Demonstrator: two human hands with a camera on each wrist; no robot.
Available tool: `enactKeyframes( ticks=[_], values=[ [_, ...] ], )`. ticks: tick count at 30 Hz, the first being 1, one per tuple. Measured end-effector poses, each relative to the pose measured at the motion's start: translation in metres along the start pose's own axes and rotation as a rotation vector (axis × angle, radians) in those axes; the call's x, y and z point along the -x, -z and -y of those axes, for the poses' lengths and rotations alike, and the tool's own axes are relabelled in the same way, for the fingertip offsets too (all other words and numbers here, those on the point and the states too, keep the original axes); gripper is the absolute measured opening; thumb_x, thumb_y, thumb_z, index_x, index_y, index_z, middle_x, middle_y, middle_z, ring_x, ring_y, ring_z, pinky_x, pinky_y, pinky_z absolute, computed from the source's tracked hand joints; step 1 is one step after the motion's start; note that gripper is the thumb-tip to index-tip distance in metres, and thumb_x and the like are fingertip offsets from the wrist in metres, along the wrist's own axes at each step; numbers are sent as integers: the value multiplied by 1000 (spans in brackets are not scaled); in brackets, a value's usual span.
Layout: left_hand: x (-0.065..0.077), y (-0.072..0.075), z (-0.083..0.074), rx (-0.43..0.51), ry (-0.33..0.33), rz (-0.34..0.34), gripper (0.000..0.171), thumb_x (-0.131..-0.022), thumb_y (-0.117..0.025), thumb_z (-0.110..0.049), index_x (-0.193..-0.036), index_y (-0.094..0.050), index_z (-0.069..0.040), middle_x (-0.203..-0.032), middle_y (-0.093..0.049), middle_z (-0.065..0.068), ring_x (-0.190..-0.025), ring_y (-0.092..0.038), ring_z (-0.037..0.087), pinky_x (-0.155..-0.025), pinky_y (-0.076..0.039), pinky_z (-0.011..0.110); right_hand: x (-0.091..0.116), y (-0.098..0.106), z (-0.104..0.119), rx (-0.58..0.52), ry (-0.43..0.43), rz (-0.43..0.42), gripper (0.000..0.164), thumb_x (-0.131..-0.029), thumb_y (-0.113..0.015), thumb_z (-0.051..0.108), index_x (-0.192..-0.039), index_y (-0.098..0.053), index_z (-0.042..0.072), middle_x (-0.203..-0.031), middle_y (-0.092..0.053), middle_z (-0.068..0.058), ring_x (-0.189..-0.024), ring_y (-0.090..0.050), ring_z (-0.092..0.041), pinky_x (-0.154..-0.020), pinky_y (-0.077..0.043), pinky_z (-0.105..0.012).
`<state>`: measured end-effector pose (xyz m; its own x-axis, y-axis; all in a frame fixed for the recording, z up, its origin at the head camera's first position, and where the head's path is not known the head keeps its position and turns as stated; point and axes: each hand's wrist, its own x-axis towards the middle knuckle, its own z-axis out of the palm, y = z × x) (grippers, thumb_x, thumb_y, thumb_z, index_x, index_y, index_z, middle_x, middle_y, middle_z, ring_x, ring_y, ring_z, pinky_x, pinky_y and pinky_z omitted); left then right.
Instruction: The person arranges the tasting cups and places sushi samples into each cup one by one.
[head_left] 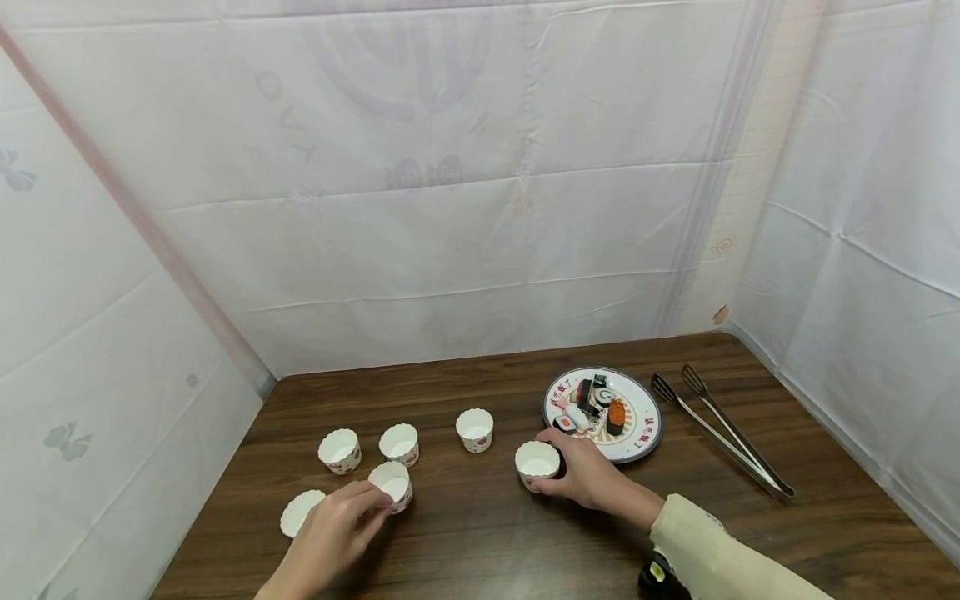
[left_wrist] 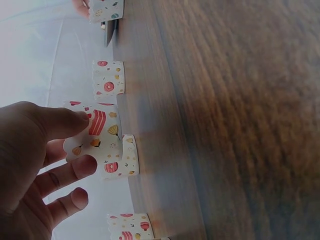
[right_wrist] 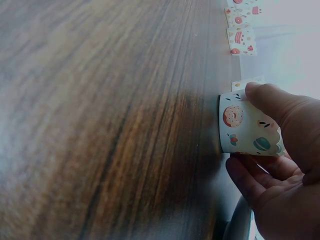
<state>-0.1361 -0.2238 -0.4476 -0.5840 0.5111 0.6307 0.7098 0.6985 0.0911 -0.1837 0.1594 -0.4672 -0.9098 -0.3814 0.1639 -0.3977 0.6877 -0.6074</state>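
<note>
Nearest lies my pale sleeve (head_left: 723,550); the plate (head_left: 637,407) could get jogged if my right hand (head_left: 588,475), gripping a paper cup (head_left: 537,458) just beside it, swings; my left hand (head_left: 337,529) pinches another cup (head_left: 391,477) well left; squeezing hard might crumple either.

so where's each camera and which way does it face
Head: worn there, looking forward and down over the table; the left hand, right hand and a pale sleeve show.
Left wrist: worn there, facing the left hand's cup; both hands show, the right at the top edge.
Right wrist: worn there, facing the right hand's cup; only the right hand shows.
Head and right wrist share that cup.
</note>
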Motion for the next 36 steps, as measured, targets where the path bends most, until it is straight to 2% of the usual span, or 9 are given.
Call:
enactKeyframes(
  ticks=[10, 19, 36],
  values=[
    [5, -2, 0, 1, 16, 30, 35, -63, -93, 1, -80, -72, -21, -86, -66, -17, -74, -61, -3, -64, -50, 17, -1, -1, -3, 1, -15, 6, 56, -84, -86, 37, -128, -61, 14, -112, -72, 0, -98, -66, -14, -84, -53, -38],
    [11, -2, 0, 90, 80, 118, 32, -68, -91, 2, -82, -72, -20, -86, -69, -15, -76, -62, -2, -62, -53, 21, -1, -2, -4, 11, -8, 0, 55, -83, -87, 37, -127, -62, 14, -109, -72, 2, -97, -66, -14, -84, -53, -38],
    [10, -2, 2, 135, 83, 160, 32, -71, -88, 4, -82, -70, -21, -84, -67, -15, -76, -59, -4, -61, -52, 22, 3, 0, -2, 10, 22, -8, 54, -85, -85, 35, -128, -61, 13, -112, -71, -1, -96, -67, -15, -81, -53, -36]
  ],
)
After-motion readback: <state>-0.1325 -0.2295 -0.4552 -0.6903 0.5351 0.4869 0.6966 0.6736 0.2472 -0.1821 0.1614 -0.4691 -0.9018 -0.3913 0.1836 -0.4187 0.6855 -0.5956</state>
